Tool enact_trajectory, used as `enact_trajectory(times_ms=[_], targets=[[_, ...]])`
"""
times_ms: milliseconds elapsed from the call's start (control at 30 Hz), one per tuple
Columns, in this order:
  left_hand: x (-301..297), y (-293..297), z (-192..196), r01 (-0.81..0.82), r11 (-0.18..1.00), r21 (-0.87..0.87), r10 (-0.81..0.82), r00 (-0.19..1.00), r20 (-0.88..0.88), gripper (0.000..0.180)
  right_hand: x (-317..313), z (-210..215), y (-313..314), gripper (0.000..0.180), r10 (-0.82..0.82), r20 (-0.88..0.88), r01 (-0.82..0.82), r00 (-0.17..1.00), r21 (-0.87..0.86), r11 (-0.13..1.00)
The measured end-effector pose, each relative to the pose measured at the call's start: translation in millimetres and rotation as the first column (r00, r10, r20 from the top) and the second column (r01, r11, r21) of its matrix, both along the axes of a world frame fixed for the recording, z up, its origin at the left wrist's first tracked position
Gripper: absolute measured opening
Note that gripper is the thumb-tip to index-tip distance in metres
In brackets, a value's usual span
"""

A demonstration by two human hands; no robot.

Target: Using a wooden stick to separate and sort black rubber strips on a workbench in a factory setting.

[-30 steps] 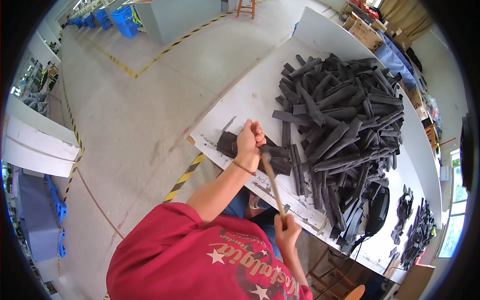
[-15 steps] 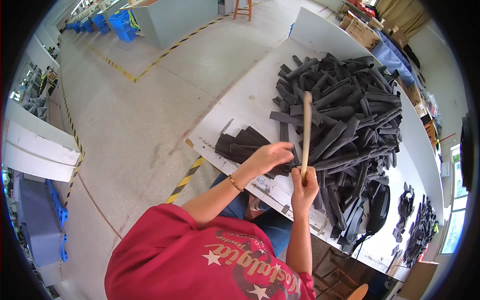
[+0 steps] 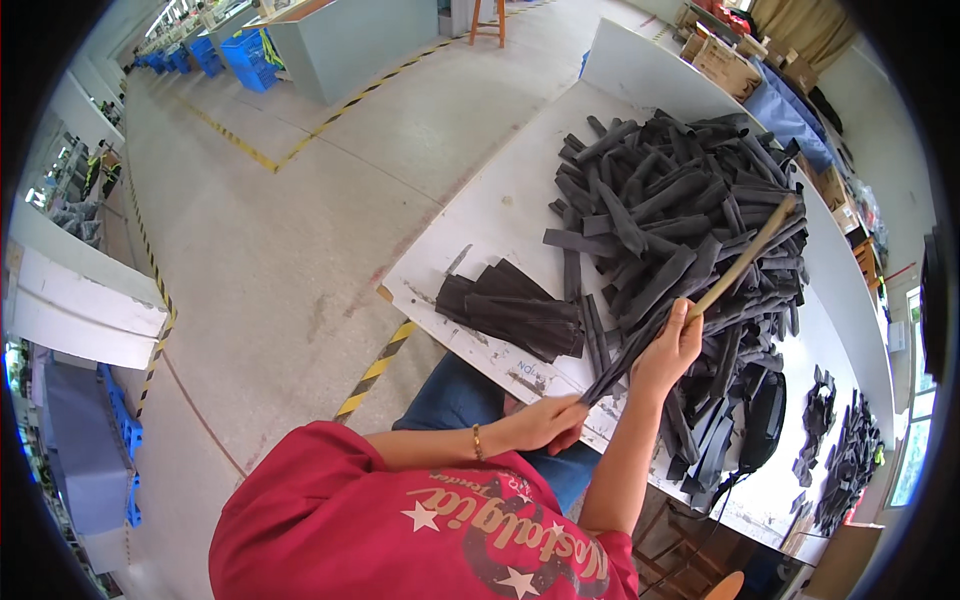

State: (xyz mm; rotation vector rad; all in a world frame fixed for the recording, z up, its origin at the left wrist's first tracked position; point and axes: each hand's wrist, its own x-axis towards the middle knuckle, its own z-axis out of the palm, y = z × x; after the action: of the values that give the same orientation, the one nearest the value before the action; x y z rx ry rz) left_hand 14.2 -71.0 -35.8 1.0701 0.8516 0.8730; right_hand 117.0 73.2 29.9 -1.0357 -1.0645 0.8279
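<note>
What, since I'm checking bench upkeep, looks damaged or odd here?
The white table looks worn: its left corner shows a brown patch, and dark scuffs mark the near edge beside the flat black strips.

The place is looking like a factory workshop. A long white worktop [image 3: 510, 200] is bearing a large heap of dark strips [image 3: 680, 220], while a smaller dark pile [image 3: 848, 465] is lying toward the worktop's right end. Yellow-and-black tape [image 3: 372, 375] is marking out lanes on the hard grey floor [image 3: 330, 230] left of the worktop. Blue plastic crates [image 3: 248, 62] are standing in a row beyond the worktop, to its left, next to a grey cabinet-like unit [image 3: 365, 55]. Cardboard boxes [image 3: 727, 70] and blue sheeting [image 3: 800, 130] are crowding the space behind the worktop's raised white panel [image 3: 640, 70].
</note>
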Motion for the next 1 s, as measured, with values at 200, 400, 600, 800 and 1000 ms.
enact_trajectory(times_ms=[200, 400, 600, 800, 1000], targets=[[-25, -13, 2, -0.280, 0.956, 0.094, 0.286, 0.956, -0.060, 0.021, 23, 13, -3, 0.017, 0.155, -0.150, -0.187, 0.976, -0.229, 0.955], [-42, 84, 65, -0.495, 0.728, 0.475, 0.510, 0.854, 0.108, 0.012, 12, 6, -26, 0.016, 0.472, -0.160, -0.498, 0.867, -0.304, 0.812], [-37, 89, 44, -0.451, 0.876, 0.169, 0.415, 0.885, 0.213, 0.015, -1, -14, -45, 0.017, 0.459, -0.021, -0.450, 0.888, -0.242, 0.860], [-45, 97, 17, -0.494, 0.831, -0.256, 0.541, 0.608, 0.581, 0.015, -2, -35, -48, 0.009, 0.379, -0.222, -0.428, 0.898, -0.247, 0.870], [-41, 89, 36, -0.434, 0.882, 0.184, 0.415, 0.900, 0.136, 0.021, -1, -34, -51, 0.009, 0.351, -0.205, -0.396, 0.914, -0.251, 0.883]])
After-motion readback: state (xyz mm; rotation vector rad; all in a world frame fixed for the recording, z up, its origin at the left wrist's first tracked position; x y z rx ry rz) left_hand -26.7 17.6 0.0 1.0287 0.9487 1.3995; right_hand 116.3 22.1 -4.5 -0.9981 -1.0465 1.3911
